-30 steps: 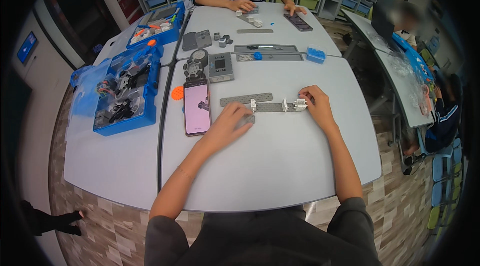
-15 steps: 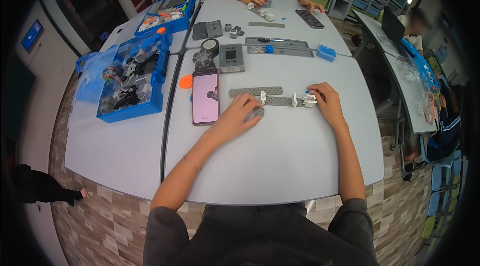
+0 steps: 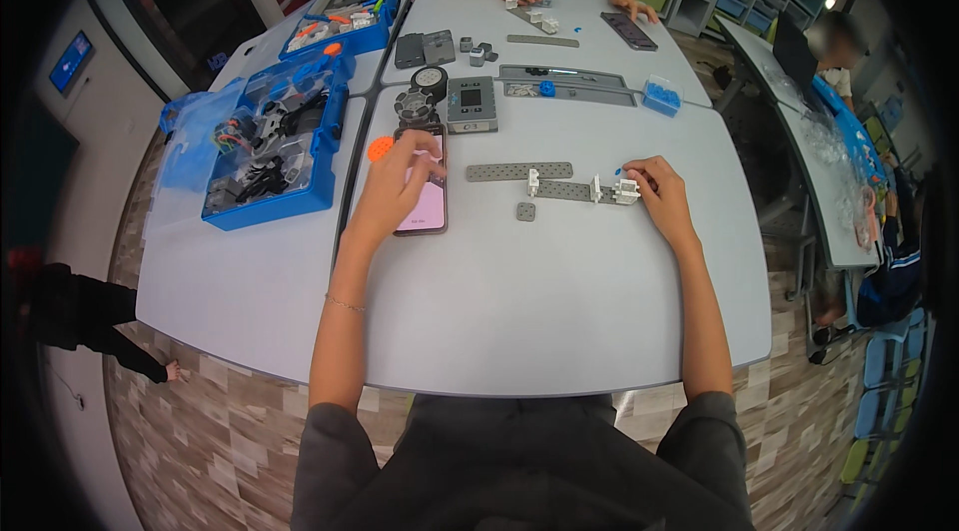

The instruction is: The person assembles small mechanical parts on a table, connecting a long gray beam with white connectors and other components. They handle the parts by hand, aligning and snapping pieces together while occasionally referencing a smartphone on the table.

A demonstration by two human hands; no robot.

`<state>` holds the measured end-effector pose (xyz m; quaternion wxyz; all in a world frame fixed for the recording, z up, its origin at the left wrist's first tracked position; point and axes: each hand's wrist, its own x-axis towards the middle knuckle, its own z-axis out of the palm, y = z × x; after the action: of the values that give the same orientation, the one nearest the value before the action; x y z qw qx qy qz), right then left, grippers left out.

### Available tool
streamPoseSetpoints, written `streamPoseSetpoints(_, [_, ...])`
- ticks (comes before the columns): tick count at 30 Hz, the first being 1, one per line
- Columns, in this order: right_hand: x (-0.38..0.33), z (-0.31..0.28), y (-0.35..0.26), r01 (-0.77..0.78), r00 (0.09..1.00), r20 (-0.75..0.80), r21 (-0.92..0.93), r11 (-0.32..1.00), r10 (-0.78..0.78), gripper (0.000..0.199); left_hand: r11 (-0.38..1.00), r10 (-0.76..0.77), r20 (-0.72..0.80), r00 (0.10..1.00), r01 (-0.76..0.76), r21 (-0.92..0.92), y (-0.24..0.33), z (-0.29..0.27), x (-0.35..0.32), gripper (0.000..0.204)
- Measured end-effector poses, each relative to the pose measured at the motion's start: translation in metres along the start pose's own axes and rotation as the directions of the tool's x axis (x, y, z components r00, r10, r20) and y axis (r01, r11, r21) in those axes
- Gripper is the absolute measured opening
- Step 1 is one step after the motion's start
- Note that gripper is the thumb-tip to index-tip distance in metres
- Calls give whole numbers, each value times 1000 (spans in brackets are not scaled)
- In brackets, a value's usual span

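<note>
My left hand hovers over the phone with its fingers bent and apart, hiding much of the pink screen. At the right, my right hand has thumb and forefinger closed about the end of a white connector block. A small blue pin shows at the forefinger's tip. That block sits on the right end of a grey perforated beam, which also bears two more white connectors. Another grey beam lies just behind it. In front is a small square grey plate.
Behind the phone stand a grey controller box and wheels. An orange disc lies left of the phone. Further back are a grey parts tray and a blue box. A blue kit case stands left; another person sits opposite.
My left hand has left the small square plate and moved left and away from me, over the phone. The right hand stays at the white block. The view has shifted slightly.
</note>
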<state>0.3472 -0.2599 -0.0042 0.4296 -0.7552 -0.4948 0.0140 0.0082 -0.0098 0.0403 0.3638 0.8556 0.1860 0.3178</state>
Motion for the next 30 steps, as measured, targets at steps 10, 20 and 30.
streamPoseSetpoints(10, [0,0,1,-9,1000,6,4,1000,9,17,999,-43,-201,979,49,22,-46,-30,-8,12])
streamPoseSetpoints(20, [0,-1,-2,-38,999,16,-9,999,38,18,989,19,-232,973,-53,-138,-50,-25,-7,14])
streamPoseSetpoints(30, [0,-3,-6,-33,999,26,-15,999,34,17,996,87,-175,981,-79,52,-42,-8,-6,18])
